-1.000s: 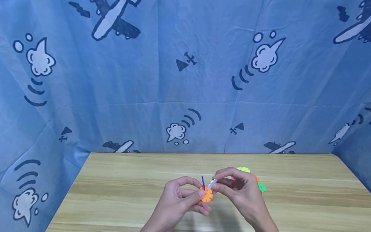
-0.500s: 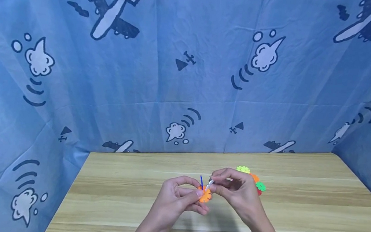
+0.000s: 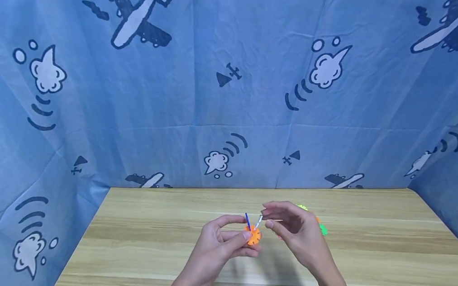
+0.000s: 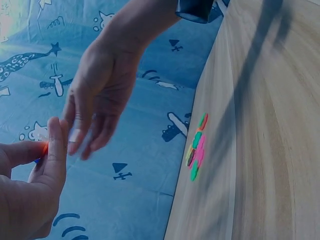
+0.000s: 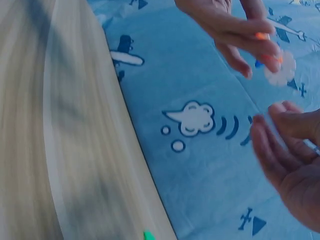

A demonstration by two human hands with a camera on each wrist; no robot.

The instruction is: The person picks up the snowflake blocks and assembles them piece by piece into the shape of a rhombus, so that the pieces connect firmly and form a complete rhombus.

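My left hand [image 3: 220, 242] pinches an orange notched disc [image 3: 254, 237] between thumb and fingers, held above the table. From its upper edge stand a blue disc [image 3: 247, 221], seen edge-on, and a white disc [image 3: 259, 222], tilted apart like a V. In the right wrist view the white disc [image 5: 281, 69] shows its scalloped outline. Just right of the joined discs, my right hand [image 3: 296, 233] holds nothing, its thumb and fingers parted and bent loosely. In the left wrist view the orange disc [image 4: 45, 148] is mostly hidden by fingers.
On the wooden table [image 3: 142, 244], behind my right hand, lie several loose discs, among them a green disc [image 3: 323, 229] and a yellow disc [image 3: 302, 207], partly covered by the hand. A blue printed curtain [image 3: 249, 95] borders the table at the back and sides.
My right hand has brought the white disc down onto the orange disc's edge, then let go and drawn back to the right. The left hand keeps its pinch, nearly still.
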